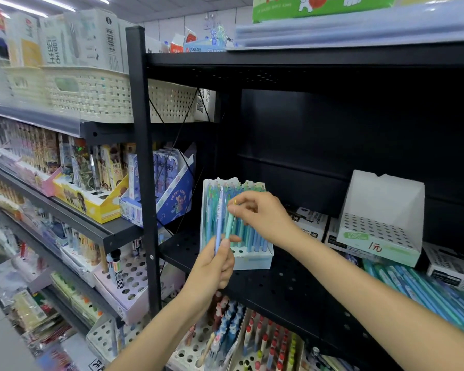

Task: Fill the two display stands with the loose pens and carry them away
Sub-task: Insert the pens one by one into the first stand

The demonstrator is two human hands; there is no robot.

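Slim plastic pens [248,234] upright in perforated card stand [252,259], right hand [263,218] pinching one

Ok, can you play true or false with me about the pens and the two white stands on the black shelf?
1. The stand near the hands is packed with blue and green pens. True.
2. The other stand on the right is full too. False: its holes show no pens.
3. The left hand holds a light blue pen upright. True.
4. The right hand is resting flat on the shelf. False: it pinches a green pen in front of the full stand.
5. Loose pens lie on the shelf at the right. True.
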